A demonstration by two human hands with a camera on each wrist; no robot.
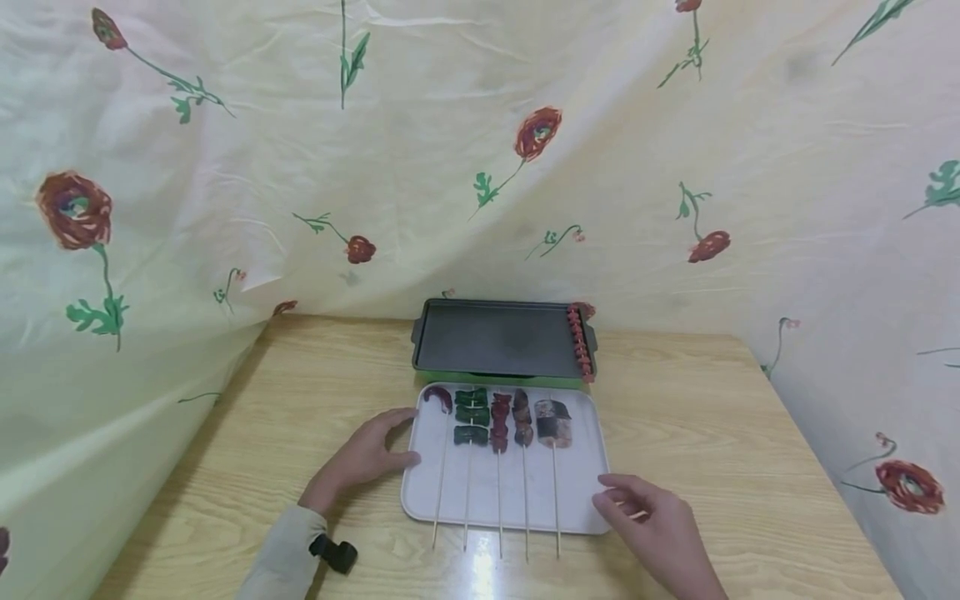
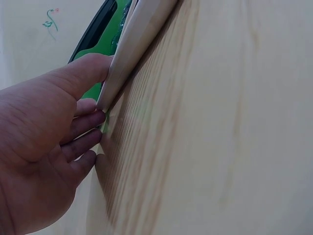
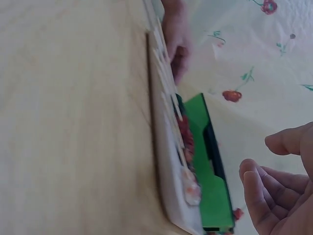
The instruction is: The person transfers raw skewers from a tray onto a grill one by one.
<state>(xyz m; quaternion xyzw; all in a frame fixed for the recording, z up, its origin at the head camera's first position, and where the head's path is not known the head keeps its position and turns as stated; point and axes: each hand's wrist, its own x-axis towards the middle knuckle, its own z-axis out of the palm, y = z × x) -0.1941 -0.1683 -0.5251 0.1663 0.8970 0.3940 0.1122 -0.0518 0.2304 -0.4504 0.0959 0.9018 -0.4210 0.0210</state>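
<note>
The white tray point(image 1: 588, 475) lies flat on the bench point(image 1: 675, 392), close to the person. It looks thin, stiff and fairly light, and its smooth face probably lets the sticks slide or roll if it tips. The bare rims at nine and three o'clock seem the best holds, kept level; stick ends poke past the rim at six o'clock, so that side would catch them.

It is rounded at the corners, with five skewers side by side, heads toward twelve: a curled dark-red piece point(image 1: 438, 398), green chunks point(image 1: 471, 417), red pieces point(image 1: 500, 423), brown pieces point(image 1: 522, 418), and a broad pale-and-dark piece point(image 1: 553, 423).

Of the hands, the left hand point(image 1: 367, 450) is at nine o'clock, thumb and fingers parted and touching the rim without clasping it. The right hand point(image 1: 648, 517), at four o'clock, is loosely bent with a gap behind the thumb, holding nothing.

At twelve o'clock, just beyond, stands a dark griddle point(image 1: 495, 337) with a green base; a red skewer point(image 1: 580, 342) lies along its three o'clock edge. Flowered cloth point(image 1: 435, 150) hangs behind.
</note>
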